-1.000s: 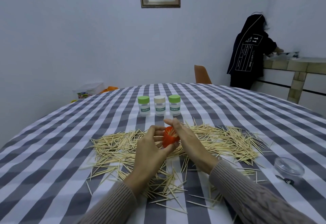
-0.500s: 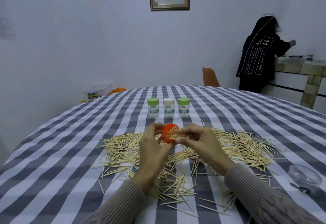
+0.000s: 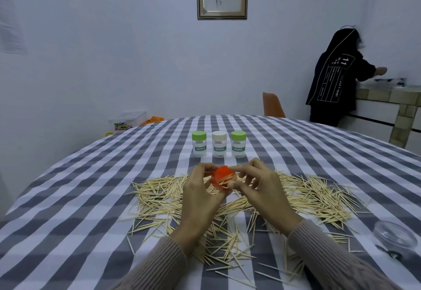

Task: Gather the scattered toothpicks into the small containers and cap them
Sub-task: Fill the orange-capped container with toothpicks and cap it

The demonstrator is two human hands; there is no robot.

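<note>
Low in the frame, loose toothpicks (image 3: pixel 227 253) lie across the checked worktop (image 3: pixel 68 210), and the heap spreading mid-frame looks barely dented. At centre the left hand (image 3: pixel 200 196) curls its grip round an orange container (image 3: pixel 222 176) tilted open toward the camera, sticks showing inside; the right hand (image 3: pixel 262 189) pinches at its rim, feeding or settling them. Lower right sits a clear lid (image 3: pixel 396 236). Beyond, three capped containers (image 3: pixel 218 143) stand in a row. Most gathering remains, I'd judge.
</note>
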